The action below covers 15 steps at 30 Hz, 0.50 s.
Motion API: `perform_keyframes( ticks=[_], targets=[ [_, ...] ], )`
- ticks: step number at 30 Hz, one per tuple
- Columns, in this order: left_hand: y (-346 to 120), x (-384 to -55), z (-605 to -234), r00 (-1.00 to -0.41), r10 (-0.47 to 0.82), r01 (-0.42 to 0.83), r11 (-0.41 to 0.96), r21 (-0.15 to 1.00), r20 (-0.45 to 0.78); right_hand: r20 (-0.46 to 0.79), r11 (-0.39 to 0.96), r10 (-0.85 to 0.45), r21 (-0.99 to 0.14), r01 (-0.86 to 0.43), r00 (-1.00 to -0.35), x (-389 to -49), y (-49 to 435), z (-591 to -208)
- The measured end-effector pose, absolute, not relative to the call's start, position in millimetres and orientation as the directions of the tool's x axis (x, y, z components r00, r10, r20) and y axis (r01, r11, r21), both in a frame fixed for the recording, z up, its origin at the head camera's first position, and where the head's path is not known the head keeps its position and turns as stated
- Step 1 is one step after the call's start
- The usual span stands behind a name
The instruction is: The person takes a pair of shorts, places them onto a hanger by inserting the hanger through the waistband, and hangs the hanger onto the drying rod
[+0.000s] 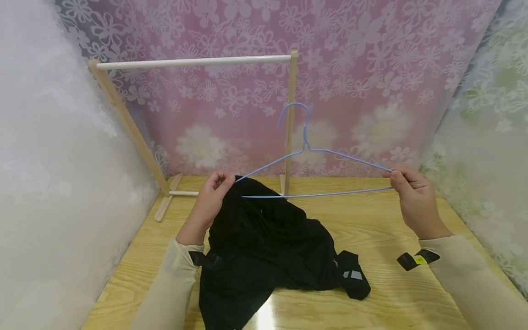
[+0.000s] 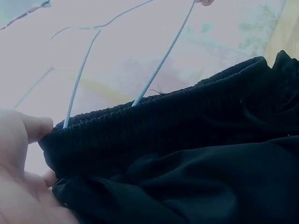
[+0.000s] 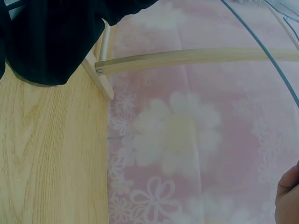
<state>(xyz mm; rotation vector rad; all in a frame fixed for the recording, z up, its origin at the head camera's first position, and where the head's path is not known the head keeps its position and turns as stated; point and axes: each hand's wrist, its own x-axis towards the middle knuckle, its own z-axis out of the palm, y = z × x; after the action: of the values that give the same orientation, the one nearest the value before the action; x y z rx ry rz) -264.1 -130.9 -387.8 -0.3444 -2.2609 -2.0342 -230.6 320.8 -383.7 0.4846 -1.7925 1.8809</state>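
Wood-grain tabletop (image 1: 392, 305), bearing a wooden clothes rack (image 1: 131, 129) toward the rear left and, nearer, the lower folds of a black elastic-waisted garment (image 1: 272, 256).

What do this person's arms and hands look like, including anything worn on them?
The left sleeve and right sleeve are long, plain and cream-coloured, reaching the wrists. The left hand and right hand are ungloved. A small black wrist piece shows at the left cuff; a matching one at the right carries a yellow label, its marking too small to read.

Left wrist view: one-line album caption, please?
Left hand holding a black elastic waistband, one end of a blue wire hanger inside.
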Motion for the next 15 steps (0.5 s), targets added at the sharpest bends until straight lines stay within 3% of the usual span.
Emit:
perform_keyframes(
  ticks=[11,15],
  targets=[
    [-123,-263,-391,-0.947,0.122,0.316,0.163,0.935,0.299,0.599,-0.043,0.104,-0.795,-0.605,-0.794,-237,304,-387],
    [-125,-262,-393,-0.930,0.198,0.352,0.237,0.905,0.310,0.601,-0.047,0.121,-0.791,-0.610,-0.790,-242,301,-388]
  ],
)
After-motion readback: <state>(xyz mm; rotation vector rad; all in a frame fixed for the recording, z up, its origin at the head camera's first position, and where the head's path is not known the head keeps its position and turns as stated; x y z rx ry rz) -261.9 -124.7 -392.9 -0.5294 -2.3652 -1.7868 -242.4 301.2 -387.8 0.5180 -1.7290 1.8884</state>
